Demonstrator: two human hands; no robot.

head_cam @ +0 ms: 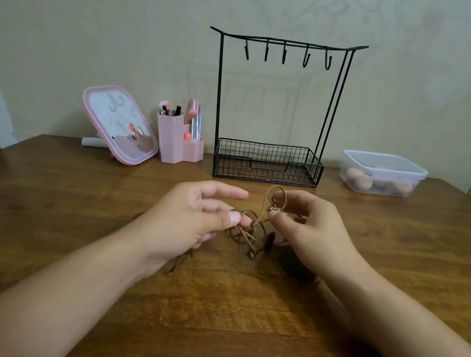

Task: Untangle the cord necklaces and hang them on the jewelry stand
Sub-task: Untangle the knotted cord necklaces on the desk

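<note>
Pretty early days on this one, judging by the stand. The jewelry stand (275, 109) sits at 12 o'clock on the tabletop (212, 309), against the wall, and all five hooks (284, 53) along its top bar are bare. The wire basket at its foot looks like it has nothing in it either. So no necklace is hung yet.

The cord necklaces (247, 233) are one brown knot between the person's hands, near the middle of the tabletop, well short of the stand. The left hand (193, 220) has its grip pinching a bunch of cords between thumb and fingers, with the index finger sticking out straight and a loose end trailing down under the palm toward 7 o'clock. The right hand (308, 226) has its grip pinching a small metal bit, probably a clasp or charm, with a loop of cord arching up over the fingertips. There's something dark under the right wrist, too blurry to name.

Off to 10 o'clock are a pink mirror (119, 125) and a pink brush holder (178, 141); at 2 o'clock a clear lidded tub (383, 174).

Best guess: still in the untangling stage, separating the first strand. All of the hanging is left.
</note>
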